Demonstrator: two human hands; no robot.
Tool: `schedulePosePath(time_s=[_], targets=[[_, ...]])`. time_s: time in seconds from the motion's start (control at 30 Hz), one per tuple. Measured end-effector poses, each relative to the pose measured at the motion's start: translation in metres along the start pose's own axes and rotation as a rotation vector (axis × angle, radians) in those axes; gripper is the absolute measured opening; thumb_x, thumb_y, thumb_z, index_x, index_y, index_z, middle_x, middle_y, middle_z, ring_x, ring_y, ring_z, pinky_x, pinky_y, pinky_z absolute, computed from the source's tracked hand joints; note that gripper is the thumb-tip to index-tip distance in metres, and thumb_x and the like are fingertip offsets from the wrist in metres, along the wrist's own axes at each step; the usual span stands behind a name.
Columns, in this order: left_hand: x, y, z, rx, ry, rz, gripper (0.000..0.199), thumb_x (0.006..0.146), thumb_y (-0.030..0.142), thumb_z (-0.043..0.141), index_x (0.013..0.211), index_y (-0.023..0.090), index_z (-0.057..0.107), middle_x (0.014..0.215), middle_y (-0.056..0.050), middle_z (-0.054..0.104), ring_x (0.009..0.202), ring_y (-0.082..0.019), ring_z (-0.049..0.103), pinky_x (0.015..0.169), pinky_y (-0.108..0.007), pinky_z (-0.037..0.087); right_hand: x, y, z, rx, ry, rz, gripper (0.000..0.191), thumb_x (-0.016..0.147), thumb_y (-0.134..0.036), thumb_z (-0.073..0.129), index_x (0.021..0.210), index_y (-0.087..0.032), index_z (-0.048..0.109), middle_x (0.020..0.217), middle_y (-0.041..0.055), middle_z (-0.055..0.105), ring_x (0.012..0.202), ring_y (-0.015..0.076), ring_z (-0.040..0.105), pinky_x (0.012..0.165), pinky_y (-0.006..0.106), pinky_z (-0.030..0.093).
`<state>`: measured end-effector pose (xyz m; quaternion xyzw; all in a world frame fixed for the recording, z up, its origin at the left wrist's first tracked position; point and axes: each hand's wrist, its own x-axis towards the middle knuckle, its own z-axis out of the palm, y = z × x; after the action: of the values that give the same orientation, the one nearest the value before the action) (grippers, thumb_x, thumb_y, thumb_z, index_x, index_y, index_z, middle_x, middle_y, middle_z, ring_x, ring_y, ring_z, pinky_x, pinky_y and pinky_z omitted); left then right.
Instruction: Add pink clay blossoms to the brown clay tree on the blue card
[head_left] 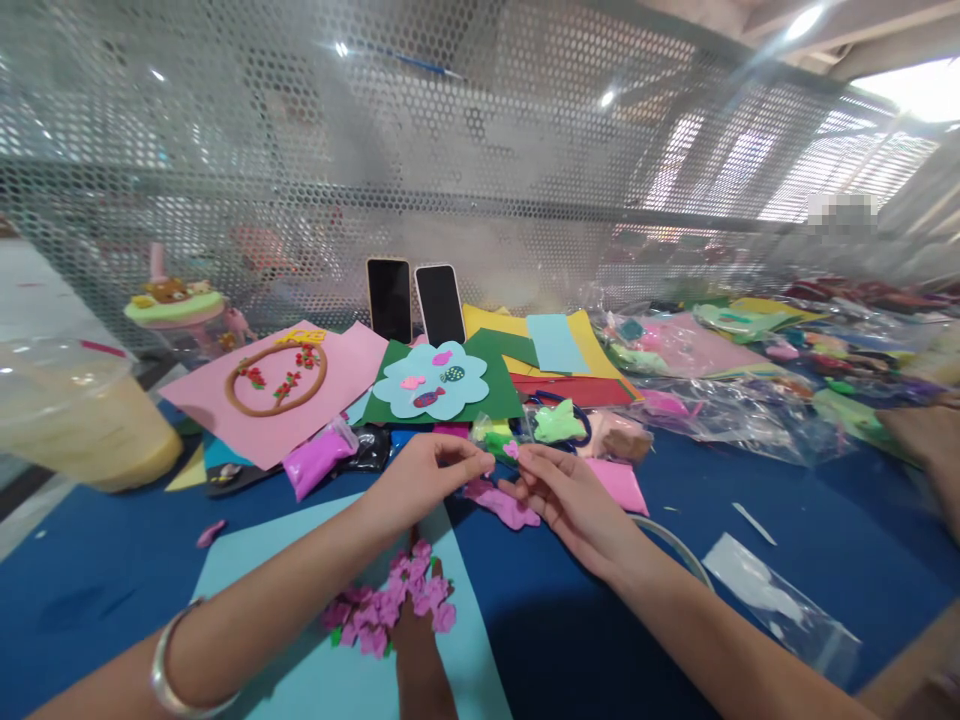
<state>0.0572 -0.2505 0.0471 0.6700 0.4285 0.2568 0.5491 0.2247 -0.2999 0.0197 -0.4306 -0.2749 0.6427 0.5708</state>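
Observation:
My right hand (570, 500) pinches a small pink clay flower (511, 450) between thumb and forefinger. Just left of it, my left hand (442, 470) is closed, thumb against fingertips, with a speck of pink at the tips that I cannot make out. Under both hands lies a lump of pink clay (502, 503) on a wrapper. Below my left forearm, a light blue sheet (292, 570) carries a brown clay tree trunk (421, 650) topped by clustered pink clay blossoms (386, 605) with bits of green; the forearm hides part of the sheet.
Clay packets, such as a purple one (319, 458), lie behind my hands. Two phones (389, 300) lean on a perforated metal screen (480, 150). A plastic cup (75, 420) stands far left. A tape roll (679, 545) and plastic bag (780, 600) lie right; another person's hand (926, 430) reaches in.

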Motion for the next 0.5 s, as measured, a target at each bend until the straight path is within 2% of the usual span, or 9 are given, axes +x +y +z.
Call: schedulePosePath(time_s=[0.13,0.33,0.5], targets=[[-0.005,0.005,0.003,-0.131,0.108,-0.033,0.034,0.070,0.049,0.066,0.070,0.015,0.069,0.066,-0.001,0.061,0.063,-0.012,0.049,0.062,-0.024,0.037,-0.003,-0.001,0.002,0.048,0.006,-0.024,0.025,0.059,-0.033,0.082,0.062,-0.015,0.065,0.047,-0.0061,0.055,0.046,0.0066,0.053,0.071,0.029,0.051],[-0.013,0.011,0.018,-0.325,0.186,-0.018,0.029,0.060,0.043,0.075,0.064,0.015,0.065,0.061,0.002,0.054,0.058,-0.010,0.044,0.058,-0.022,0.034,-0.009,0.001,0.006,0.126,-0.014,-0.076,0.023,0.065,-0.032,0.079,0.063,-0.016,0.063,0.049,-0.0073,0.053,0.045,0.0055,0.051,0.066,0.025,0.051],[-0.023,0.021,0.027,-0.423,0.242,-0.012,0.029,0.063,0.042,0.073,0.060,0.015,0.062,0.058,0.004,0.052,0.055,-0.008,0.041,0.057,-0.021,0.032,-0.013,0.003,0.011,0.165,0.011,-0.092,0.027,0.063,-0.032,0.080,0.060,-0.016,0.059,0.050,-0.0074,0.051,0.046,0.0054,0.050,0.060,0.023,0.050]])
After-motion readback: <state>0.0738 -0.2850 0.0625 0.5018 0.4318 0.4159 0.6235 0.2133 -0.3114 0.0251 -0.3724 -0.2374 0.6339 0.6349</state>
